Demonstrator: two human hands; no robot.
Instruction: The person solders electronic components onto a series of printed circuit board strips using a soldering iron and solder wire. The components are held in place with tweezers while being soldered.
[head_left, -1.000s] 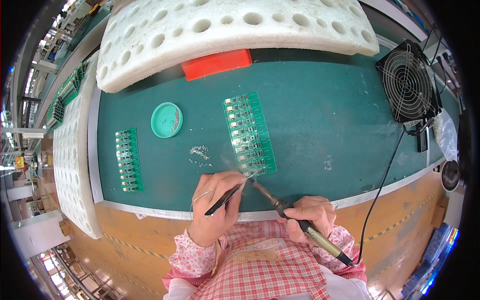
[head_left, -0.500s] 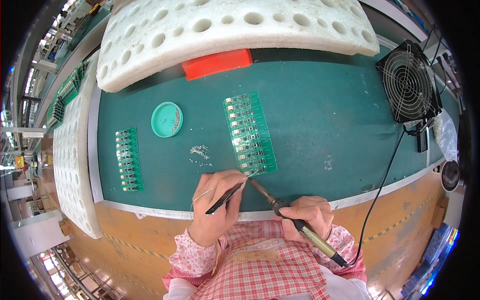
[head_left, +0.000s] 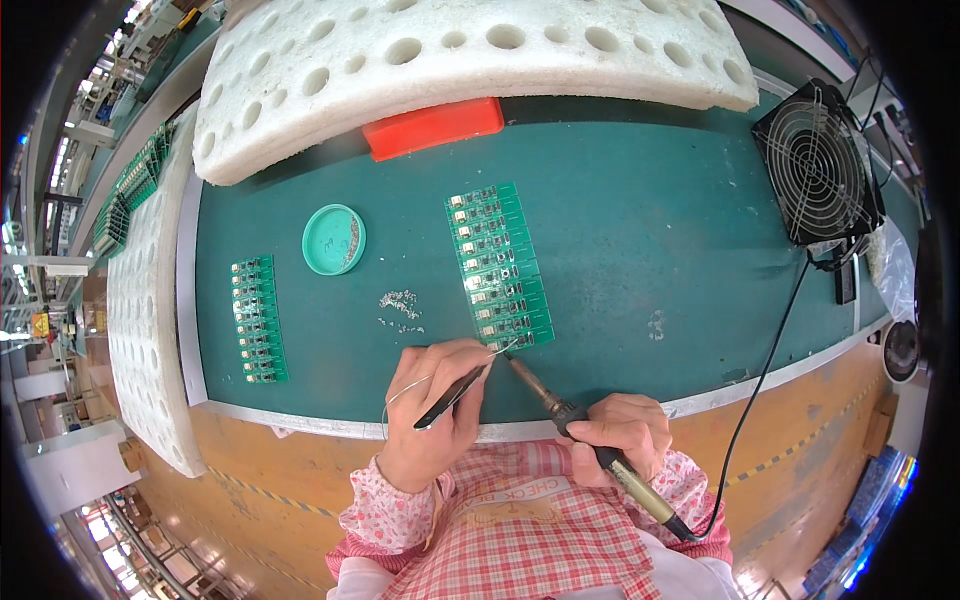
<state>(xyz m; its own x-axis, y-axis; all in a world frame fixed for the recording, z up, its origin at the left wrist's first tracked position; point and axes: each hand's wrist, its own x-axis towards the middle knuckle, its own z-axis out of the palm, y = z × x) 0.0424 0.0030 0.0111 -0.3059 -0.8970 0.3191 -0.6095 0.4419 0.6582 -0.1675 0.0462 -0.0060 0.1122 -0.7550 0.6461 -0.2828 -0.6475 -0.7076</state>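
My left hand [head_left: 425, 405] is closed on black tweezers [head_left: 452, 398], whose tips reach the near end of a green circuit-board panel [head_left: 500, 265]. A thin silvery wire [head_left: 392, 396] loops out beside the same hand; it looks like solder wire. In my right hand [head_left: 630, 428] is a soldering iron [head_left: 534, 382], gripped around its handle and tilted up to the left. Its tip comes up at the panel's bottom edge, close to the tweezer tips. Whether the tip touches a joint is too small to tell. White and dark components run in rows along the panel.
A second board panel [head_left: 260, 320] lies left, near a round green dish [head_left: 335, 240] and scattered tiny parts [head_left: 400, 303]. White foam with holes [head_left: 470, 60] spans the back, before it a red box [head_left: 435, 128]. A fan [head_left: 815, 165] stands right; the iron's black cord [head_left: 765, 375] runs there.
The soldering iron's tip has shifted slightly up and to the right at the panel's edge, with my right hand turning a little. My left hand and the panel stay nearly in place.
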